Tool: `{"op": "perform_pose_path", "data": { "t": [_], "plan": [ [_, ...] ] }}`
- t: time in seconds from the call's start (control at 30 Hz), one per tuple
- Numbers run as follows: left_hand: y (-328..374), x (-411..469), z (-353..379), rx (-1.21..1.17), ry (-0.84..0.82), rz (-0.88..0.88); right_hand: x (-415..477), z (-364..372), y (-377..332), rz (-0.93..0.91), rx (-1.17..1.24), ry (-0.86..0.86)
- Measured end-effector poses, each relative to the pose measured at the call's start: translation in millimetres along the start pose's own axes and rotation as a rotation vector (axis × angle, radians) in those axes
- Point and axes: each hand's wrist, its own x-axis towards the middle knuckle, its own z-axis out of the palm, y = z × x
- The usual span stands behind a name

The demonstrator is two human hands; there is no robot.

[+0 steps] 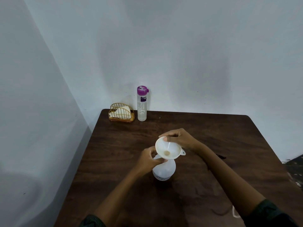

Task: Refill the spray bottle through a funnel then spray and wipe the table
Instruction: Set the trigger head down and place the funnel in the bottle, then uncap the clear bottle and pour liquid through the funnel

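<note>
Dark table (213,128): translucent white funnel (167,149) over bottle (165,171)

Gold wire holder (121,118), grey wall (196,54)

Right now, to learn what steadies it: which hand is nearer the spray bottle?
Left. The left hand grips the spray bottle at its neck; the right hand is above it, pinching the funnel by its rim.

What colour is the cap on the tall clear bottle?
Purple plastic cap, head view.
</note>
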Motion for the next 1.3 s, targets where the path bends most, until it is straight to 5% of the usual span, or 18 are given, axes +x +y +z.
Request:
{"op": "perform_pose_path", "data": {
  "t": [0.3,0.63,0.83,0.97,1.2,1.3],
  "plan": [
    [-2,1,0,-0.006,0.008,-0.033,1,2,-5,0.014,-0.006,-0.035],
    [11,2,-31,0.005,-0.110,-0.026,-8,-11,-9,0.107,0.117,0.109],
    [43,63,-83,0.011,0.253,0.057,1,-23,-14,0.142,0.198,0.263],
    [81,149,-93,0.191,0.441,0.113,18,-41,-10,0.152,0.237,0.332],
    [79,215,-113,0.708,0.104,-0.051,-1,-45,2,0.197,0.289,0.320],
    [75,224,-110,0.852,0.176,-0.057,-13,-59,15,0.231,0.306,0.349]
  ]
}}
